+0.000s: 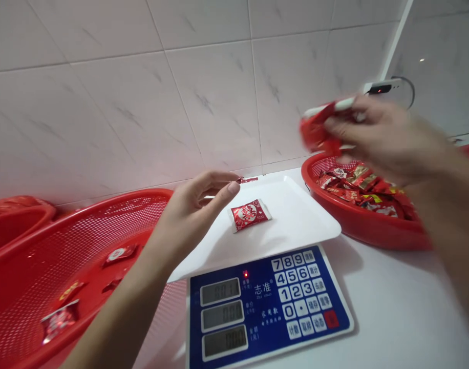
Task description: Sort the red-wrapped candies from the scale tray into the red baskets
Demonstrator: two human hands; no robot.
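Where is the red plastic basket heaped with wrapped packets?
In the head view, the red plastic basket stands on the right, beside the white weighing tray; its wrapped packets show just below the right hand.

Over the scale's [263, 302] left side, the left hand [198, 205] and left forearm [142, 282] are bare, the thumbnail [233, 188] short; to its right, the right hand [384, 133] and right forearm [455, 195], blurred, are also bare.

Smooth plastic tray [296, 220], glossy tiles [211, 92], blurred packets [319, 130] probably plastic film.
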